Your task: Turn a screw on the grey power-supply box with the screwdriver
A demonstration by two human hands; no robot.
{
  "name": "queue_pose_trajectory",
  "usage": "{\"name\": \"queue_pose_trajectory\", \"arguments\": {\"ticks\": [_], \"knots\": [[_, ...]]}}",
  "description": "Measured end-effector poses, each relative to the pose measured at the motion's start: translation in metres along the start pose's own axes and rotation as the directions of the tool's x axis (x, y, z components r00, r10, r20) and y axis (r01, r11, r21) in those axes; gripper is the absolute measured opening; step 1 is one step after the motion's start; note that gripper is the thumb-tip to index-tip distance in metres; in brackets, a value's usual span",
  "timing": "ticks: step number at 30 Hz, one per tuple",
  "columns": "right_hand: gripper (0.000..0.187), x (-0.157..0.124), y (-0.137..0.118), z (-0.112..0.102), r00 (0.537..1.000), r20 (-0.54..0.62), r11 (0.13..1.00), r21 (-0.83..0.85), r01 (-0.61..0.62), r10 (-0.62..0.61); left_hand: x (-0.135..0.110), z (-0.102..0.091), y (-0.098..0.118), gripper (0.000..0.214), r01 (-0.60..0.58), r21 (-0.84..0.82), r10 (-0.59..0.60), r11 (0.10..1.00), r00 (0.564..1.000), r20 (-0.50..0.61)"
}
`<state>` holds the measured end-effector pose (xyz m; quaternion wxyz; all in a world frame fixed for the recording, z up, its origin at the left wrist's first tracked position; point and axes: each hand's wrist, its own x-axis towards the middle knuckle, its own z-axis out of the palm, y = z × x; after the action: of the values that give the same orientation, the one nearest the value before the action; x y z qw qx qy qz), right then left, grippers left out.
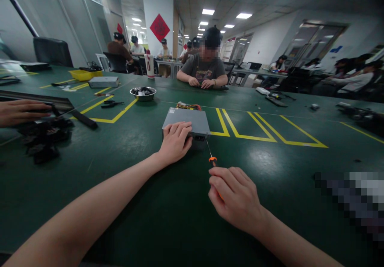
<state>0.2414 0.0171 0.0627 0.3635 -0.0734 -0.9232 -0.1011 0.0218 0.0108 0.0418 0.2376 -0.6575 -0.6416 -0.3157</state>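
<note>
A grey metal box (189,120), a power supply with coloured wires (189,106) at its far end, lies flat on the green table (156,203). My left hand (175,141) rests on its near left corner, fingers curled over the top edge. My right hand (235,197) is closed round the orange handle of a screwdriver (211,158). The thin shaft points away from me to the near right face of the box.
A steel bowl (143,93) holding small dark parts stands behind the box. Pliers (111,104), a flat grey case (103,82) and a yellow tray (85,74) lie at far left. Another person's hand (22,112) rests over black parts (45,137). A seated person (203,69) works opposite.
</note>
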Motion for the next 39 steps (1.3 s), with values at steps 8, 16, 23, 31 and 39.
{"name": "queue_pose_trajectory", "arguments": {"ticks": [8, 16, 23, 31, 39], "knots": [[0.017, -0.0009, -0.0014, 0.0011, 0.995, -0.026, 0.995, 0.006, -0.095, 0.095, 0.0, 0.0008, -0.0003, 0.024, -0.001, -0.006, 0.001, 1.0, 1.0, 0.002], [0.012, 0.0, -0.0027, 0.0004, 0.998, -0.051, 0.998, -0.04, 0.044, -0.046, 0.0001, 0.0001, -0.0008, 0.024, -0.003, -0.007, 0.003, 1.0, 1.0, 0.0], [0.014, 0.0008, 0.0011, -0.0015, 0.996, -0.075, 0.999, -0.018, -0.039, 0.038, -0.0002, 0.0, -0.0006, 0.025, -0.008, -0.01, 0.008, 1.0, 1.0, 0.005], [0.017, -0.0005, -0.0027, 0.0016, 0.997, -0.082, 0.997, 0.077, 0.009, -0.003, 0.0002, -0.0008, -0.0003, 0.024, -0.01, -0.003, 0.01, 1.0, 1.0, -0.004], [0.003, 0.0046, -0.0006, -0.002, 0.999, -0.033, 0.998, 0.054, 0.041, -0.04, -0.0002, -0.001, -0.0003, 0.025, 0.002, -0.013, -0.002, 1.0, 1.0, -0.001]]}}
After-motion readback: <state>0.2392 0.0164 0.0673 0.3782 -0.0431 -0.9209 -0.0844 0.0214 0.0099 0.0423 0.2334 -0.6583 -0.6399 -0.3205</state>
